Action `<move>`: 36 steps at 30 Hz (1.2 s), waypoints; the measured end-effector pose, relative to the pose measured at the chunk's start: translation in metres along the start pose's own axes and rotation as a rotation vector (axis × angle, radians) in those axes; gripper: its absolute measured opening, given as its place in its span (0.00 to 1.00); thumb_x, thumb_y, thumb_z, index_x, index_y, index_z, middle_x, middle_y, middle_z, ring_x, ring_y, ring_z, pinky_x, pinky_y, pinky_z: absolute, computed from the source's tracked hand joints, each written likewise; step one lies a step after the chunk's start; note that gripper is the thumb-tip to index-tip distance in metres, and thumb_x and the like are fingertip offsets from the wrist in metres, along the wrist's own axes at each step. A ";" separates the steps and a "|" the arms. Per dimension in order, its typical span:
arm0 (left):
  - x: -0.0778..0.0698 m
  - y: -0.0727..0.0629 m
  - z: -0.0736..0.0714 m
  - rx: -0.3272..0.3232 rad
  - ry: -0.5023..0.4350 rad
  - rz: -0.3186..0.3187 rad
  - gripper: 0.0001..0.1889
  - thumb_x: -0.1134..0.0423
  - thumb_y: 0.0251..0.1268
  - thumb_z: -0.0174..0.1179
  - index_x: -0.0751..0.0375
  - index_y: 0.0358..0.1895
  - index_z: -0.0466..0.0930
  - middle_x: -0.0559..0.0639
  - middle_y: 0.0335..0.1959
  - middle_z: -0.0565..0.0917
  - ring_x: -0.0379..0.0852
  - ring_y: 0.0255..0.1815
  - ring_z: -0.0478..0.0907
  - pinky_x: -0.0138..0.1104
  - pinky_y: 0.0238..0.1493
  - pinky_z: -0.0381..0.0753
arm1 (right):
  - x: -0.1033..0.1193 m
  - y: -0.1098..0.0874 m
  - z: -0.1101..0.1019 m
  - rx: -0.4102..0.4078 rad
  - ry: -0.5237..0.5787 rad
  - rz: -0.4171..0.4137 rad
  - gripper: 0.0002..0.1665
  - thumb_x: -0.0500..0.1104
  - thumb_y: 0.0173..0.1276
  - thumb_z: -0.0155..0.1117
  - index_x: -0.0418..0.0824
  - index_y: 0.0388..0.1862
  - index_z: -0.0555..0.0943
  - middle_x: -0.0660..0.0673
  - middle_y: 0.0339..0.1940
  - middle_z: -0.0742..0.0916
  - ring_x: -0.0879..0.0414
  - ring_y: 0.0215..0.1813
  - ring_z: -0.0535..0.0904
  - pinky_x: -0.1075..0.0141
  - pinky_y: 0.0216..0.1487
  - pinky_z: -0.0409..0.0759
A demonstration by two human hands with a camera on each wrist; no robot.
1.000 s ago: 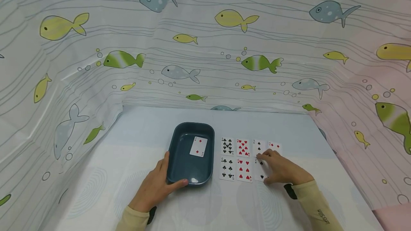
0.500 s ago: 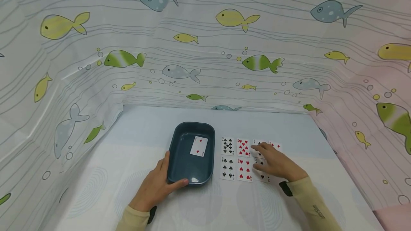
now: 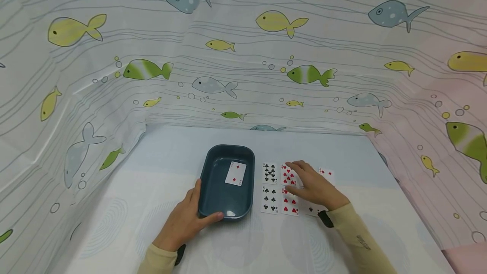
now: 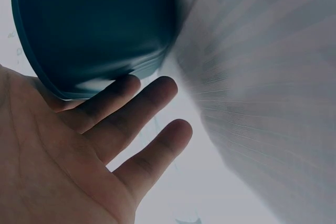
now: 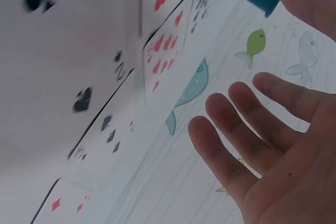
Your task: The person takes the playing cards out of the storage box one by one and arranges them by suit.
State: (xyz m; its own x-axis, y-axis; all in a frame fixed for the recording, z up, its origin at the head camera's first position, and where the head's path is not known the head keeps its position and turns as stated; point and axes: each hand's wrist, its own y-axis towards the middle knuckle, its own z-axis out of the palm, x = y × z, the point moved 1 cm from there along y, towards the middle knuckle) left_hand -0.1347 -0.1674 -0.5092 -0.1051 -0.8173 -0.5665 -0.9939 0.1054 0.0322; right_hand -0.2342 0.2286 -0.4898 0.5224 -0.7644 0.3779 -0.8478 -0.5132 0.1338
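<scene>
My left hand [image 3: 182, 225] lies at the near left corner of a dark blue tray [image 3: 213, 200], thumb on the near rim, fingers along the left wall. In the left wrist view, the fingers [image 4: 142, 111] are nearly straight, some touching the tray wall [image 4: 94, 30]. A two of diamonds [image 3: 236, 173] lies in the tray. My right hand [image 3: 316, 186] hovers over the playing cards, thumb and fingers apart, nothing between them. Its fingertips overlap the upper hearts card [image 3: 287, 176] and six of hearts [image 3: 290, 204]. Beneath it, the two of spades [image 3: 313, 209] is partly covered; the three of spades [image 5: 107, 129] shows in the right wrist view.
Two rows of face-up cards sit right of the tray. The nine of clubs [image 3: 269, 173] and six of clubs [image 3: 269, 200] are nearest it; a diamonds card [image 3: 326, 172] is at the far right. Fish-patterned cloth walls [image 3: 243, 62] enclose the table [image 3: 228, 248].
My right hand has lifted its fingers off the two of spades and moved left over the hearts cards. The left hand, tray and cards stay put.
</scene>
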 end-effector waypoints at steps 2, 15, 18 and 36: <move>0.000 0.000 0.000 -0.001 -0.001 0.001 0.66 0.23 0.51 0.64 0.63 0.82 0.44 0.66 0.73 0.66 0.61 0.63 0.74 0.54 0.62 0.75 | 0.004 0.004 0.000 -0.018 0.000 -0.018 0.46 0.58 0.67 0.72 0.43 0.78 0.66 0.43 0.69 0.74 0.47 0.68 0.72 0.49 0.61 0.77; -0.002 0.000 -0.001 0.002 -0.004 0.002 0.66 0.24 0.52 0.65 0.64 0.82 0.44 0.66 0.73 0.66 0.61 0.64 0.74 0.54 0.61 0.75 | 0.032 0.032 -0.001 -0.035 0.026 -0.028 0.47 0.61 0.68 0.69 0.45 0.79 0.65 0.42 0.72 0.72 0.48 0.73 0.66 0.49 0.65 0.75; -0.002 0.000 -0.002 0.001 -0.006 0.001 0.66 0.24 0.51 0.65 0.63 0.82 0.44 0.66 0.73 0.66 0.61 0.64 0.74 0.55 0.62 0.75 | 0.038 0.040 -0.001 -0.037 0.038 -0.038 0.48 0.62 0.67 0.69 0.44 0.79 0.64 0.42 0.73 0.71 0.47 0.73 0.66 0.48 0.66 0.73; -0.001 0.001 -0.002 0.035 0.010 -0.033 0.67 0.22 0.51 0.63 0.62 0.83 0.42 0.67 0.74 0.65 0.62 0.64 0.74 0.55 0.62 0.74 | 0.078 0.094 0.008 -0.012 0.053 -0.115 0.51 0.65 0.64 0.71 0.45 0.79 0.64 0.42 0.74 0.71 0.49 0.73 0.67 0.51 0.68 0.71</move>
State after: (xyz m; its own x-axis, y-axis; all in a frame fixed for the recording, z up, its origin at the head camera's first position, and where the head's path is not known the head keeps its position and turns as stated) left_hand -0.1352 -0.1670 -0.5071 -0.0723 -0.8263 -0.5585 -0.9951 0.0976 -0.0155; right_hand -0.2730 0.1177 -0.4549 0.6107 -0.6792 0.4072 -0.7840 -0.5910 0.1901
